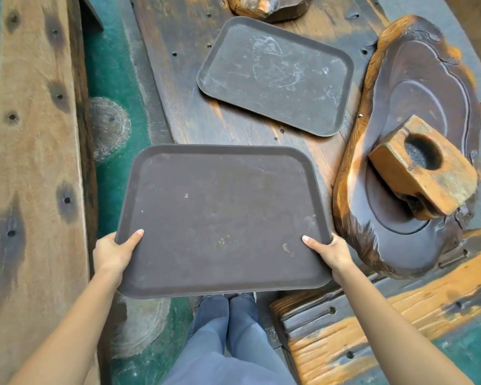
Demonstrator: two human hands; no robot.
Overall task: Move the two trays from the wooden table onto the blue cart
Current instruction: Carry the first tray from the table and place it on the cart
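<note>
A dark brown rectangular tray [222, 218] is held level in front of me, partly past the near edge of the wooden table [184, 87]. My left hand [114, 252] grips its near left corner, thumb on top. My right hand [331, 254] grips the near right corner the same way. A second, scuffed brown tray [275, 76] lies flat on the table farther back. No blue cart is in view.
A large carved wooden slab [428, 87] with a hollowed wooden block [422, 168] on it sits at the right. A wooden bench [386, 315] is at the lower right, a long plank bench [36, 162] at the left. Green floor lies between them.
</note>
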